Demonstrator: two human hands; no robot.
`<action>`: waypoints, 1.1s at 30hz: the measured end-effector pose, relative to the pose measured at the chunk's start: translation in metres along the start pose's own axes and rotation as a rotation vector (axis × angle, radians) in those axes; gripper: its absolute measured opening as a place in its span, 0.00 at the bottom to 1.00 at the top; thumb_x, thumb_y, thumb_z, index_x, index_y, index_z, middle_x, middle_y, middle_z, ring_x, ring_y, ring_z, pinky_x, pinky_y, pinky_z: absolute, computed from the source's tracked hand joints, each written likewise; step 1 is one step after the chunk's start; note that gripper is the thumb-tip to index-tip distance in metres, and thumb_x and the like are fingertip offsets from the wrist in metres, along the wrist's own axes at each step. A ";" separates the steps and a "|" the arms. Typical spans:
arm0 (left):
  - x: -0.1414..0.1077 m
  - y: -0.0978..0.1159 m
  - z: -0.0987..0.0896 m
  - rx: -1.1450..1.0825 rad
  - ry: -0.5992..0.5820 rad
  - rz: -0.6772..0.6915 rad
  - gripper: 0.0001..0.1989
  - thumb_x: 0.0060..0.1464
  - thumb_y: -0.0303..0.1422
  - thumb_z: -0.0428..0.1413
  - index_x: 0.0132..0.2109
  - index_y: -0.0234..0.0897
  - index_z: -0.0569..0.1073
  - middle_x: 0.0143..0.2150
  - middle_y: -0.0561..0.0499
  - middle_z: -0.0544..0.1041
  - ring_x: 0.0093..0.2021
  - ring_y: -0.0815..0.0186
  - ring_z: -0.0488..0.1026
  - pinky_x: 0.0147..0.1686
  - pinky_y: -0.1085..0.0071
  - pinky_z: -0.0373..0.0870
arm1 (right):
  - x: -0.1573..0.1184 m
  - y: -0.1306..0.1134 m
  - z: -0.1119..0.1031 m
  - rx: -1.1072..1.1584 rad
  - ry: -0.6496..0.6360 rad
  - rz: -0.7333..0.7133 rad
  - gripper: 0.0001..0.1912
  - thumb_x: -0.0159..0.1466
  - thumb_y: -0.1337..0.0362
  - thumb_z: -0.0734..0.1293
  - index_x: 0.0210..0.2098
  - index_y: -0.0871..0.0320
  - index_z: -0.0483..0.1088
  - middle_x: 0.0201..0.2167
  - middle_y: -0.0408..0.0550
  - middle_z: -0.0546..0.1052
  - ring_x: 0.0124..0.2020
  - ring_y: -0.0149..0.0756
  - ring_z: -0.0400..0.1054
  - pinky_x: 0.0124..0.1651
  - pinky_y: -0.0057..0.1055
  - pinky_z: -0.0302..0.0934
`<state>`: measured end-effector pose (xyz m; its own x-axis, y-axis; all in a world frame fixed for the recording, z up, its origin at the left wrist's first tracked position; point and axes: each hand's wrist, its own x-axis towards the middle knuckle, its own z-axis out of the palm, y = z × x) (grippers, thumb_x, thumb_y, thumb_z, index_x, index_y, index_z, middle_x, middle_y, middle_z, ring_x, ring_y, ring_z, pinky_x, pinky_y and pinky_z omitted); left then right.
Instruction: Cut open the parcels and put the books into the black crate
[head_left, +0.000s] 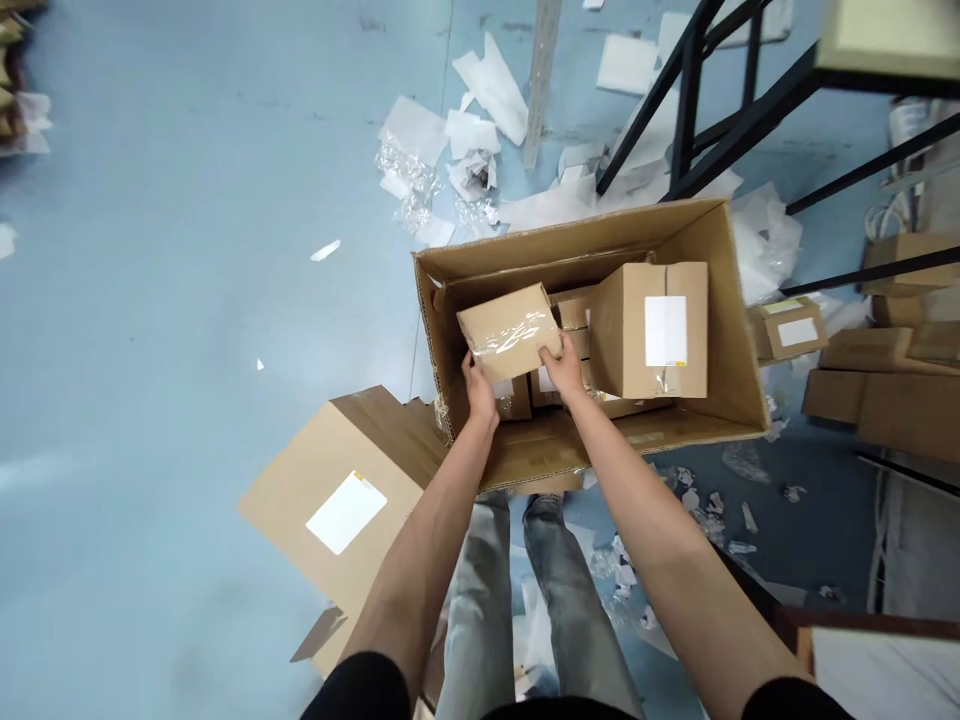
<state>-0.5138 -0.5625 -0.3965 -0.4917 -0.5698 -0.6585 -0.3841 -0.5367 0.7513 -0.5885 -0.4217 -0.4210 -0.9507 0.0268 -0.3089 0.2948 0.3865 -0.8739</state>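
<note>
- Far left, top edge: a pile of brown packages (13,70) in clear wrap, cut off by the edge of the view
- Across the left half: a blue floor (172,300), with a few white scraps
- Lower left: a flat cardboard box (337,510) with a white label, lying on the floor just beside the open carton
- Left hand (480,390): fingers curled, gripping the lower left corner of the small cardboard box
- Small cardboard box (510,332): wrapped in clear tape, tilted, held inside the open carton above other boxes
- Right hand (562,366): fingers pressed against the box's lower right edge, gripping it from the other side
- Below the hands: two legs in pale jeans (480,600)
- Centre: a large open carton (592,232), holding smaller boxes (574,315)
- In the carton's right end: a bigger labelled box (649,330), standing beside the held box
- Above the carton: white foam sheets (472,130) scattered on the floor
- Upper right: a black metal frame (720,110)
- Far right: more brown boxes (907,400), stacked on the floor
</note>
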 end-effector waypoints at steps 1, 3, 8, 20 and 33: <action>-0.016 0.009 -0.003 -0.002 -0.031 -0.018 0.22 0.66 0.40 0.48 0.65 0.46 0.63 0.62 0.50 0.74 0.59 0.63 0.73 0.58 0.66 0.71 | -0.010 -0.017 -0.011 -0.013 0.013 -0.008 0.29 0.59 0.53 0.69 0.57 0.57 0.67 0.50 0.53 0.78 0.51 0.46 0.72 0.60 0.46 0.63; -0.052 0.034 -0.009 0.003 -0.056 -0.051 0.21 0.64 0.42 0.50 0.63 0.47 0.64 0.58 0.51 0.77 0.57 0.63 0.75 0.54 0.65 0.73 | -0.035 -0.056 -0.038 -0.034 0.047 -0.022 0.28 0.58 0.53 0.69 0.56 0.57 0.68 0.50 0.53 0.78 0.49 0.47 0.73 0.59 0.47 0.64; -0.159 0.127 -0.013 0.021 -0.174 -0.024 0.19 0.61 0.39 0.51 0.58 0.46 0.67 0.57 0.50 0.77 0.54 0.62 0.76 0.49 0.65 0.75 | -0.125 -0.159 -0.114 0.025 0.166 -0.112 0.28 0.59 0.52 0.69 0.56 0.57 0.67 0.52 0.55 0.77 0.52 0.47 0.72 0.59 0.45 0.64; -0.410 0.227 -0.019 0.244 -0.746 0.376 0.19 0.61 0.31 0.47 0.59 0.44 0.65 0.63 0.46 0.72 0.65 0.62 0.67 0.65 0.61 0.62 | -0.376 -0.275 -0.283 0.185 0.649 -0.208 0.22 0.61 0.52 0.70 0.49 0.56 0.64 0.45 0.51 0.75 0.43 0.40 0.71 0.47 0.37 0.66; -0.544 0.061 0.003 0.494 -1.239 0.189 0.24 0.53 0.25 0.50 0.56 0.41 0.75 0.64 0.50 0.73 0.68 0.59 0.65 0.69 0.61 0.56 | -0.570 -0.123 -0.367 0.035 1.106 0.041 0.24 0.59 0.48 0.69 0.46 0.55 0.61 0.42 0.51 0.75 0.42 0.45 0.71 0.48 0.44 0.66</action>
<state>-0.2719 -0.2831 0.0075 -0.8444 0.4646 -0.2667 -0.3424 -0.0850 0.9357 -0.1183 -0.1462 0.0005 -0.4964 0.8546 0.1523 0.3139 0.3403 -0.8864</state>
